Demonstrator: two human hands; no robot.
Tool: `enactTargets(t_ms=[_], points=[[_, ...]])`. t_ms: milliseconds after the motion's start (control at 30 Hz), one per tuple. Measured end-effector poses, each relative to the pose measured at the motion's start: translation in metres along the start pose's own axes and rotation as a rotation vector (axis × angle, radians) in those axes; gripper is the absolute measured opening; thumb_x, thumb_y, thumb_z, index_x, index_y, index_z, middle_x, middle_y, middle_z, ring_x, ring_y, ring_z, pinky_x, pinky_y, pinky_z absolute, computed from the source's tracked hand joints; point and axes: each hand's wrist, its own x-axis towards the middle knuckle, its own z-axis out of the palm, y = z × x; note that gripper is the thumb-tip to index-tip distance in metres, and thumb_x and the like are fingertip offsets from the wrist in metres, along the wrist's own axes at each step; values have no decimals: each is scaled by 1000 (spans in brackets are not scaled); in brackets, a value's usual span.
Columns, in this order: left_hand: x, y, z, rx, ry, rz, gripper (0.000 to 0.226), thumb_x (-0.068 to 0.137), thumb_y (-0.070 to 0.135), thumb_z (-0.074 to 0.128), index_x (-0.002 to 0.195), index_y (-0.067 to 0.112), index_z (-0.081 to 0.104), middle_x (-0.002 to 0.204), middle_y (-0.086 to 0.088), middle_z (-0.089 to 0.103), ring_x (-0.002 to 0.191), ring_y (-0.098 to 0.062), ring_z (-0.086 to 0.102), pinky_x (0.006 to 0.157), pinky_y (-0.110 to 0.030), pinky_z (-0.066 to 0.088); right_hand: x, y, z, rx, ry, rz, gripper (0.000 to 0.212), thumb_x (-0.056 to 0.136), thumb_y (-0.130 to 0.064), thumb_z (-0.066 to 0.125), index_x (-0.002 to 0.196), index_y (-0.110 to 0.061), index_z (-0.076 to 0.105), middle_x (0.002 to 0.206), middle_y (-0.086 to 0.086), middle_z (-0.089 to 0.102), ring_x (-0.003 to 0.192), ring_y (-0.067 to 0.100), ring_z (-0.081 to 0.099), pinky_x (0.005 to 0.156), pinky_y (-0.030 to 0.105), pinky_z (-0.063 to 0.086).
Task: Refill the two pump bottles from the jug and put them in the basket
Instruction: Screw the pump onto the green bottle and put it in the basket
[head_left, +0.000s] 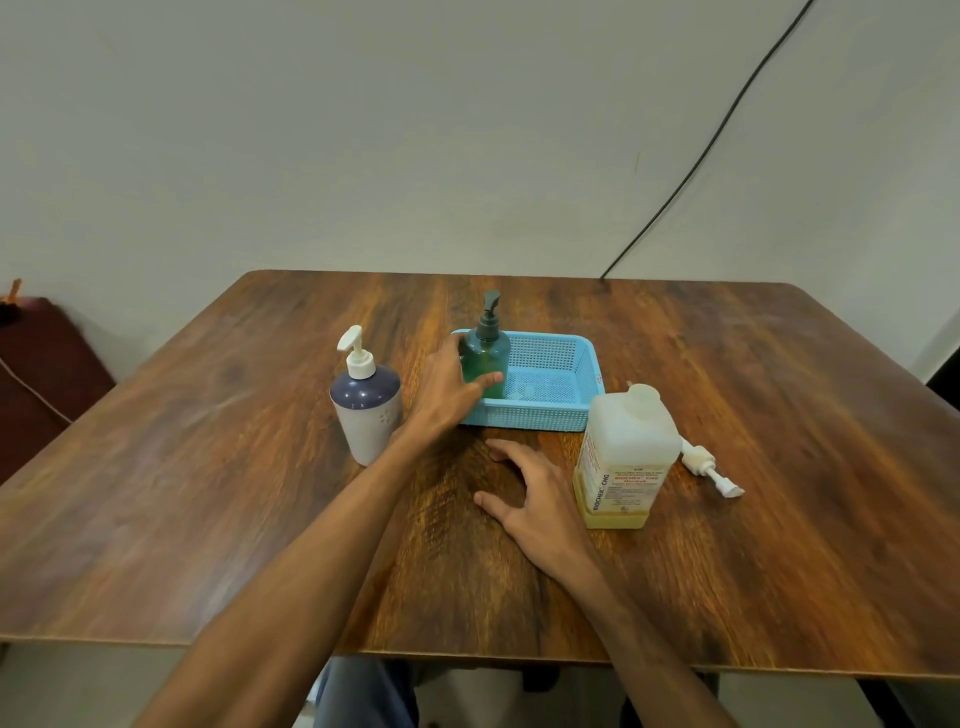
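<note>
A green pump bottle (488, 358) with a dark pump stands upright in the left end of the light blue basket (550, 379). My left hand (449, 387) wraps around its body, thumb across the front. A white and dark blue pump bottle (366, 405) stands upright on the table just left of that hand. The translucent jug (621, 460), with a little yellow liquid at the bottom, stands to the right of the basket's front. My right hand (530, 493) rests flat on the table beside the jug, fingers spread, holding nothing.
A loose white pump head (709, 465) lies on the wooden table (208, 493) right of the jug. A black cable (727, 114) runs down the wall to the table's far edge. A dark red seat (41, 374) sits at the left.
</note>
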Motion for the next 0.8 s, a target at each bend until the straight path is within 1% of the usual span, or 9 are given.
enactTargets(t_ms=[67,167,333,400,500,567,700,767,800], points=[[0,2,-1,4,-5,9,64,91,21,78,144,9,45,141,-8,57,115,-10,50,91,-24,39,0,0,0,-2,1,-2,63,86,-31,77,143,-28,52,136,-10,58,128,5,48,107,22,34],[0,4,-3,15,-14,27,65,91,18,77,145,7,43,141,-10,57,115,-13,53,91,-23,40,1,1,0,-2,3,-5,63,86,-32,77,143,-29,52,135,-11,59,127,5,48,109,25,36],[-3,6,-4,28,-19,48,65,92,15,75,147,8,40,145,-11,55,115,-8,47,92,-19,38,1,2,1,-2,4,0,63,86,-33,78,143,-29,52,134,-10,59,127,5,49,108,23,36],[-4,5,-4,27,-1,66,65,91,13,76,146,9,40,145,-9,55,121,-11,50,95,-19,37,1,2,1,-4,4,0,63,85,-33,78,143,-29,52,133,-10,60,126,4,49,107,21,35],[-2,3,-4,13,18,93,65,89,9,77,144,11,42,143,-8,55,130,-21,53,99,-21,37,2,3,1,-7,6,-6,63,85,-32,79,142,-29,53,131,-9,61,124,5,50,108,24,37],[-2,4,-5,21,24,98,64,89,9,77,143,10,44,142,-8,56,128,-20,53,98,-21,37,2,3,1,-7,3,-6,63,84,-32,79,142,-28,53,131,-9,61,124,4,50,106,21,36],[-3,3,-5,48,40,109,65,88,12,78,144,9,46,142,-7,58,128,-20,55,98,-20,38,2,2,1,3,8,-10,62,84,-28,80,141,-25,55,128,-9,63,121,2,50,99,4,27],[-5,3,-5,54,47,111,65,89,13,78,144,10,46,142,-7,58,128,-19,55,97,-18,37,1,2,1,1,10,-11,62,84,-28,80,141,-24,55,128,-10,63,121,2,50,98,2,26],[-5,4,-5,55,48,108,64,89,13,78,144,10,46,142,-7,58,128,-19,54,97,-18,36,1,2,1,2,9,-9,63,84,-29,80,141,-24,55,128,-10,62,121,2,50,99,3,27]])
